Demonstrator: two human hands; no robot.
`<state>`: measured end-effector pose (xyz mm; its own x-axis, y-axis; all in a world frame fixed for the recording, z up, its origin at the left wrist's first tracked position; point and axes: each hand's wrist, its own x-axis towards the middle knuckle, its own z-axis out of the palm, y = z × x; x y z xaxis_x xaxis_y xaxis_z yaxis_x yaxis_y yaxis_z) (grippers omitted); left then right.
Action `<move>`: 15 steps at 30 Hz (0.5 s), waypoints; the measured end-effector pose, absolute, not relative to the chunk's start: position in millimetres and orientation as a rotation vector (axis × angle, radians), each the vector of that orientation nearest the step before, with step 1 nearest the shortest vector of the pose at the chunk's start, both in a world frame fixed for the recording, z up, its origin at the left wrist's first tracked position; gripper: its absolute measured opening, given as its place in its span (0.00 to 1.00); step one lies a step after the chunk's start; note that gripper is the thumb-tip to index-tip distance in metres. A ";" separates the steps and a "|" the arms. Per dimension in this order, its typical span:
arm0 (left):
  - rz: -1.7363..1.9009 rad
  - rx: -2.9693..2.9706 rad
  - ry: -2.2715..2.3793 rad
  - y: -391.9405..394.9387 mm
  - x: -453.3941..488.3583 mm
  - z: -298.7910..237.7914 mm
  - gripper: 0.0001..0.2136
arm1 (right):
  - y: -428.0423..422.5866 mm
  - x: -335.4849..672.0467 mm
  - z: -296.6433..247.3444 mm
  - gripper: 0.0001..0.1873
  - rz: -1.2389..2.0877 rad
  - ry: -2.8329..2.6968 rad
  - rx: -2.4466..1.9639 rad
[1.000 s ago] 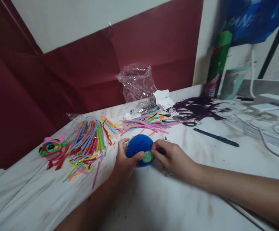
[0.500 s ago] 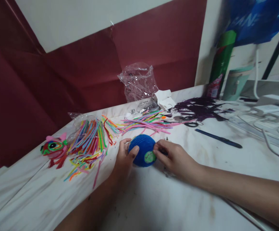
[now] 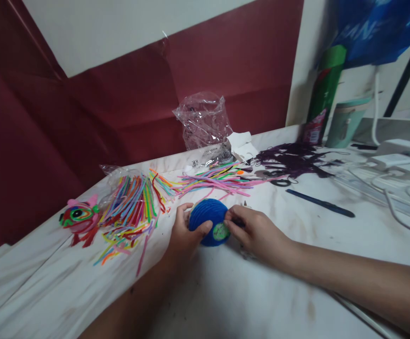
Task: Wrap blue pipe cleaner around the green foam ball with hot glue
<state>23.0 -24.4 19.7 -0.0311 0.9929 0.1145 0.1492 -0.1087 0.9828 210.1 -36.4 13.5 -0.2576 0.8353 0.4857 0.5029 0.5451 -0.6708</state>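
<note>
A round ball (image 3: 205,213) wound with rows of blue strand sits between my hands, a green patch (image 3: 221,231) showing at its lower right. My left hand (image 3: 186,233) grips it from the left, thumb across the front and fingers around the back. At the ball's right edge, beside the patch, the thumb and fingertips of my right hand (image 3: 252,228) are pinched together. Whatever lies in that pinch is too small to make out. Small bits on the table are partly hidden behind my right hand.
Colourful fuzzy strips (image 3: 134,197) lie in piles behind and left. A pink-and-green animal figure (image 3: 81,216) stands at far left. Purple strands (image 3: 293,157), scissors (image 3: 280,181) and a dark blue flat strip (image 3: 321,203) lie right. White power adapters (image 3: 402,160) with cables occupy the right edge.
My left thumb has shifted right across the ball's front. The ball has turned or moved very slightly right, while my right hand keeps its pinch at the same edge.
</note>
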 end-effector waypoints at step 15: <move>1.243 1.503 1.306 -25.0 24.4 20.8 0.32 | -38.9 209.4 11.8 0.06 0.497 -1.937 -1.101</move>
